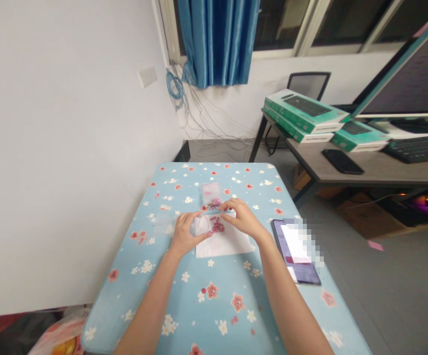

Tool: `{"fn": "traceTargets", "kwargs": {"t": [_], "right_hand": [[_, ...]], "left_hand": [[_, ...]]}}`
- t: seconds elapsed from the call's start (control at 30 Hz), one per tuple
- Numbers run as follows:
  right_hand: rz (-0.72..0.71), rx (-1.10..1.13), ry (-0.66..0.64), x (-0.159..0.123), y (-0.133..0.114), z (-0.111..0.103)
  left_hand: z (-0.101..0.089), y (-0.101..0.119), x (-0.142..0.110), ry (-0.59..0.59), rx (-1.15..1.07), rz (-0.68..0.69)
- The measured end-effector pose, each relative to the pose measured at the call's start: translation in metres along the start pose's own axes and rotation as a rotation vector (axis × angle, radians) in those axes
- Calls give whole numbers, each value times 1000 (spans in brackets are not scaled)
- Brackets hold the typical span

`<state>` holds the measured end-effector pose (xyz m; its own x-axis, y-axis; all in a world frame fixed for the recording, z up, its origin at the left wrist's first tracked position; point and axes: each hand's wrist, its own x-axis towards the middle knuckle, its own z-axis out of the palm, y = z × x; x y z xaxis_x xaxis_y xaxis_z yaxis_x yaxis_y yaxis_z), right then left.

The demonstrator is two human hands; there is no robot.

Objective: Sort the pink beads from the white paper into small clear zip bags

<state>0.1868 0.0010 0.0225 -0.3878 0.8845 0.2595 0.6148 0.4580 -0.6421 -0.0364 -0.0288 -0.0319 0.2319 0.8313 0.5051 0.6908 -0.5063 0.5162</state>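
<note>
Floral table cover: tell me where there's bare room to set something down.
Bare cloth on the blue floral table cover lies between the left forearm and right forearm, below the white paper sheet. A second patch lies between the left forearm and the cover's left edge. It is crowded around the paper: left hand, right hand, small plastic bag, phone.

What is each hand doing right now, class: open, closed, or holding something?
Left hand: curled, apparently holding a clear plastic piece.
Right hand: partly open, over white paper, holding nothing visible.

White wall [69, 148], blue satin curtain [217, 42], window [310, 24], grey floor [332, 256], wooden desk [365, 167]
</note>
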Motion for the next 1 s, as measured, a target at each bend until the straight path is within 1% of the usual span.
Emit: {"fn": "traceTargets", "kwargs": {"t": [0.17, 0.27, 0.5, 1.0], "right_hand": [[96, -183, -200, -5, 16, 3], [130, -212, -268, -5, 17, 7], [128, -218, -306, -2, 16, 12], [127, -216, -304, -2, 18, 14]], "left_hand": [[0, 1, 0, 14, 2, -4], [0, 1, 0, 22, 5, 1], [0, 1, 0, 23, 5, 4], [0, 1, 0, 22, -7, 5]]}}
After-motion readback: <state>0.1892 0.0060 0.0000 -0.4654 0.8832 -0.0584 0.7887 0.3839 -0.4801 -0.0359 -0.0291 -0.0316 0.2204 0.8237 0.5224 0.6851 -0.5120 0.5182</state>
